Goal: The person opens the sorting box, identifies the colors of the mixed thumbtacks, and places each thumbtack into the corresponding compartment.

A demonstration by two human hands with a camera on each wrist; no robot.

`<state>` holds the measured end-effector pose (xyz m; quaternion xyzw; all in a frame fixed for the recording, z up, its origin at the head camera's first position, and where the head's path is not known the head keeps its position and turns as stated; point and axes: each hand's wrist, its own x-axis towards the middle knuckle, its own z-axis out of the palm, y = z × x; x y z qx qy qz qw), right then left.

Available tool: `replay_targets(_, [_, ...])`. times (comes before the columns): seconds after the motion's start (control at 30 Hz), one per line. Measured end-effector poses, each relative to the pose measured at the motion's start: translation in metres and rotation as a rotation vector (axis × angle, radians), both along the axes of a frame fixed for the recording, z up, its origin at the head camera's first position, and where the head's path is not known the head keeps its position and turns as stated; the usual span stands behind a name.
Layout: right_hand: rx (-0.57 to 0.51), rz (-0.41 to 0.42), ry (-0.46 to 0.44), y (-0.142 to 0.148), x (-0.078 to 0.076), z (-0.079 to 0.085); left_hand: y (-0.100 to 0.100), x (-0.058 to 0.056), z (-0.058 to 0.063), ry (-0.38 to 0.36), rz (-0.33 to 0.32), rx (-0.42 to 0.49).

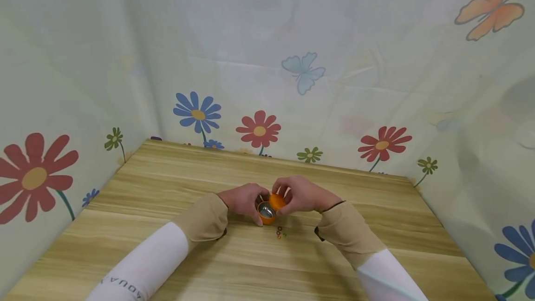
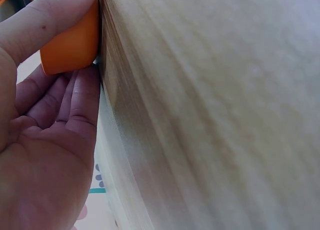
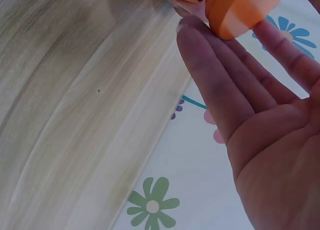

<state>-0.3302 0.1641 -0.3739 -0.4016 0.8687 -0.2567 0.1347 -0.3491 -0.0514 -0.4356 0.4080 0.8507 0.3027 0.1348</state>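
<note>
A small round orange container [image 1: 268, 220] with a shiny metallic inside stands on the wooden table. My left hand [image 1: 244, 200] grips it from the left; in the left wrist view, thumb and fingers lie around the orange wall [image 2: 72, 47]. Beside its mouth, my right hand [image 1: 307, 194] holds a rounded orange lid [image 1: 276, 201], tilted up and off the opening. The right wrist view shows this lid [image 3: 242, 12] between thumb and fingers, close to the container's edge. Several tiny coloured beads or rings [image 1: 279, 233] lie on the table just in front of the container.
The wood-grain table [image 1: 234, 264] reaches back to a pale cloth wall [image 1: 234, 78] printed with flowers and butterflies. Similar cloth hangs along the left and right sides. A small dark purple thing [image 1: 156, 138] shows at the table's far left corner.
</note>
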Motion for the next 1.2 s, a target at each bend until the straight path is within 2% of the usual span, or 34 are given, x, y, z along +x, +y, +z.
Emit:
replay_targets(0.3, [-0.058,-0.027,0.019,0.006,0.000,-0.001,0.000,-0.001,-0.001,-0.011,0.021,-0.012])
replay_targets(0.6, [-0.132,0.000,0.018,0.010,0.000,-0.002,-0.001,0.003,0.003,-0.050,0.029,0.005])
replay_targets(0.83, [-0.128,-0.031,0.079,0.013,-0.003,-0.009,-0.001,0.000,-0.001,-0.068,0.037,0.010])
replay_targets(1.03, [-0.122,-0.080,0.074,0.018,-0.003,-0.013,-0.001,-0.003,-0.006,-0.057,0.035,0.017])
replay_targets(1.2, [-0.122,-0.048,0.130,0.020,-0.005,-0.015,0.000,-0.003,-0.005,-0.055,0.049,0.013])
